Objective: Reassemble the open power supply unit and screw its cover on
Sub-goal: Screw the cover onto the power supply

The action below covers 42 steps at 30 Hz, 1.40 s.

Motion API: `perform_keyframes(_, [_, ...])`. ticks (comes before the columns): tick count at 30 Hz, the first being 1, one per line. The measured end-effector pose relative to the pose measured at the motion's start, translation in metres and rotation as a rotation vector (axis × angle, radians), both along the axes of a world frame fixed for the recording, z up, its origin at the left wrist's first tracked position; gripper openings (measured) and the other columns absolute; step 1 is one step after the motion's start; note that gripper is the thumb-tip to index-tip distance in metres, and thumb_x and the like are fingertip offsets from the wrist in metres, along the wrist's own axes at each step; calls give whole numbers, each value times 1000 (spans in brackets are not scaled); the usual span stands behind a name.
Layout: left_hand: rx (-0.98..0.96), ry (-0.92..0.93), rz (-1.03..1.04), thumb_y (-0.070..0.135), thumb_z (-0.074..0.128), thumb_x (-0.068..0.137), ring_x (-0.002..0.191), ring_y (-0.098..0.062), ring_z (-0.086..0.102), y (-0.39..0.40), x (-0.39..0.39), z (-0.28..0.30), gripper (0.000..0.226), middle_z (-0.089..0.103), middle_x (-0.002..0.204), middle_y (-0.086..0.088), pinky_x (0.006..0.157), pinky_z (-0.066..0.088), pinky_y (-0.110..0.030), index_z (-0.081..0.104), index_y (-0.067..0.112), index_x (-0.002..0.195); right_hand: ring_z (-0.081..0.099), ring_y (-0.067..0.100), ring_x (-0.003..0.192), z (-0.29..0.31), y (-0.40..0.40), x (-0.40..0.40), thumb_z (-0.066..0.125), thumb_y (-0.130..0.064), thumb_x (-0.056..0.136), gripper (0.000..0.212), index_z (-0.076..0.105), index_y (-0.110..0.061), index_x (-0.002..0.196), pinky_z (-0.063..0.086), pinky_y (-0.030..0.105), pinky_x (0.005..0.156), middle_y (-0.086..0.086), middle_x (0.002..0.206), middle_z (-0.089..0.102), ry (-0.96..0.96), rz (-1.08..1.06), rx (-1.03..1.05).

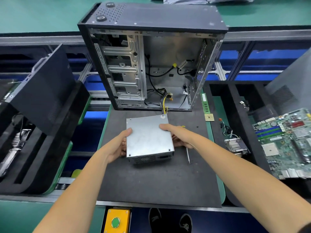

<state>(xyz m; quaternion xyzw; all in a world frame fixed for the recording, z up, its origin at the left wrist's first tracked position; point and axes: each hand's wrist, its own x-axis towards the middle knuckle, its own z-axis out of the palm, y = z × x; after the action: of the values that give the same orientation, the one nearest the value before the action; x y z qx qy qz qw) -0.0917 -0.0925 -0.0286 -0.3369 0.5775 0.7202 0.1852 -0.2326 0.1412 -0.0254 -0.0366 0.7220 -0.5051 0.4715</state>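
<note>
You hold the power supply (149, 138) between both hands over the middle of the dark mat (151, 182), just in front of the open computer case (151, 64). Its cover is on, the flat metal top facing up toward you and the vented end facing you. Your left hand (117, 147) grips the left edge of the power supply, thumb lying on the top near the far left corner and fingers curled around the side. Your right hand (180, 137) grips the right edge, thumb pressed on the top near the far right corner, fingers wrapped down the side. A bundle of yellow and black wires (164, 105) runs from the far end of the power supply into the case. Just right of the power supply, a screwdriver (188, 155) lies on the mat, partly under your right hand. Farther right of the power supply sit a memory stick (205, 103), a processor chip (209, 117) and a green circuit board (289, 142).
</note>
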Motion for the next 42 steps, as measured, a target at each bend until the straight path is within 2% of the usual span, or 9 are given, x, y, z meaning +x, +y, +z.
perform_keyframes(6, [-81,-29,-44,81,74,37,62,-15,34,-1,0,5,92,38,72,0,58,25,-29,49,19,100,68,10,70,1,0,-3,69,-61,70,50,72,-16,91,55,27,66,-1,75,72,-6,19,-2])
perform_keyframes(15, [-107,-43,-44,78,73,43,62,-15,37,-1,0,5,86,43,70,0,58,29,-29,52,15,98,68,18,85,0,-2,-1,67,-65,67,62,71,-14,103,58,33,82,5,93,72,12,20,19])
perform_keyframes(18, [-112,-43,-37,75,70,49,61,-14,37,0,-1,5,80,44,68,1,58,28,-28,52,14,98,68,18,85,0,-4,-1,66,-66,65,60,70,-16,98,56,37,89,3,89,72,0,37,26])
perform_keyframes(20, [-113,-32,-35,74,68,51,60,-13,37,1,-1,4,78,44,64,3,57,28,-27,54,14,98,68,17,82,1,-3,-2,66,-67,62,59,70,-18,95,56,37,87,1,84,72,-2,48,23])
perform_keyframes(24, [-117,-18,-35,74,68,52,75,-21,42,1,-1,3,77,53,82,-4,61,30,-28,60,15,101,67,18,79,1,-2,-6,71,-66,57,61,70,-16,93,58,33,79,5,84,70,-12,51,50])
perform_keyframes(28, [-130,-47,-45,75,70,51,59,-14,43,-2,-3,2,68,50,58,6,59,32,-28,60,16,84,65,16,71,5,-4,-6,70,-65,57,57,69,-18,90,55,28,66,3,75,70,-20,61,74])
perform_keyframes(32, [-156,-44,-41,77,77,44,74,-20,46,-9,-3,-2,78,55,76,-2,72,36,-35,65,16,91,66,20,79,5,-2,-4,71,-62,60,60,70,-14,95,57,32,73,7,84,70,-16,29,53])
perform_keyframes(36, [-197,-19,-22,74,80,40,72,-21,58,-13,-4,-3,78,66,81,-6,73,48,-31,70,10,83,66,20,83,8,-1,1,71,-60,66,61,69,-10,102,57,31,75,9,91,69,2,-2,40])
perform_keyframes(42, [-284,26,9,72,77,51,84,-19,73,-12,-1,-4,82,76,91,-7,69,55,-27,72,6,99,66,19,99,5,2,7,74,-64,66,64,65,-12,101,53,39,93,5,102,71,114,-89,62])
